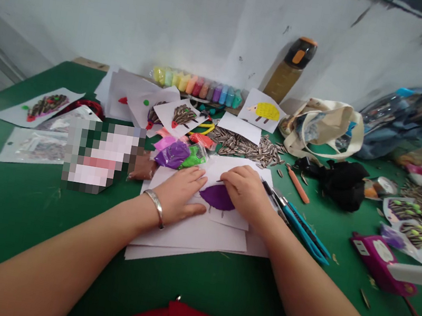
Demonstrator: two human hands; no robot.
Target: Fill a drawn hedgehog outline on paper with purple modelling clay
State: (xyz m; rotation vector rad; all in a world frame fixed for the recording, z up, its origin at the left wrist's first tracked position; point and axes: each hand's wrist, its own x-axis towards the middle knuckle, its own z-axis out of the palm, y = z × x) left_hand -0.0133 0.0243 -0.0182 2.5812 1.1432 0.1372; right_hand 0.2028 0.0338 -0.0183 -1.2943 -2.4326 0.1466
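A flat purple leaf-like shape (pixel 217 197), probably modelling clay, lies on a white sheet (pixel 229 222) with small drawn legs below it. My left hand (pixel 183 192) rests on the paper at the shape's left, fingers stretched out and holding nothing. Over the shape's right end, my right hand (pixel 246 191) has its fingers bent and pressed together. Whatever is between those fingertips is hidden; a small dark sliver shows beside them. More white paper (pixel 189 244) is stacked underneath. Just beyond my left hand sit bags of purple clay (pixel 173 154) and green clay (pixel 195 156).
Striped sunflower seeds (pixel 250 147) are heaped behind the paper. Blue tweezers (pixel 306 229) and an orange pen-like tool (pixel 298 185) lie at right, near a magenta glue-gun-like device (pixel 382 262). A bottle (pixel 291 69), tote bag (pixel 322 127) and clay packets (pixel 198 86) line the wall.
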